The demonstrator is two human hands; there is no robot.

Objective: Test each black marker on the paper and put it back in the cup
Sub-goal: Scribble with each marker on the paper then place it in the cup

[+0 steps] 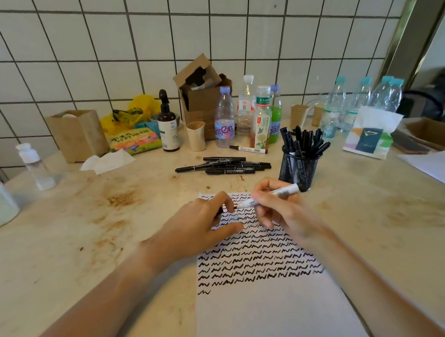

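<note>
Right hand [275, 206], centre of frame, gripping a white-bodied marker [270, 195] by the barrel, fingers curled round it. Marker lying nearly level above the paper [272, 312], back end towards the mesh cup [298, 169], front end towards the left hand [205, 222].

Left hand close against the marker's front end, fingertips pinched together right at the tip; something small and dark between them — probably the cap, too blurred to confirm. Whether cap is coming off or going on: cannot tell. Two-hand hold makes sense either way, one hand steadying the barrel while the other works the cap.

Paper flat on the tabletop [92, 236], running from centre to the lower edge of the frame. Upper half filled with rows of black squiggles, last one alone at the left margin; lower half blank. Next test mark presumably belongs beside that last squiggle.

Mesh cup right of centre, just beyond the paper's top right corner, packed with black markers standing on end. Near enough to the right hand for a short return.

Loose black markers [224, 165] lying in a small pile above the paper, centre of frame. One more white-bodied marker [248, 149] lying apart behind them, in front of the bottles [247, 112]. Judgement: the pile is either waiting for test or set aside — not clear which.

Risk: a marker tip brushing the fingers.
</note>
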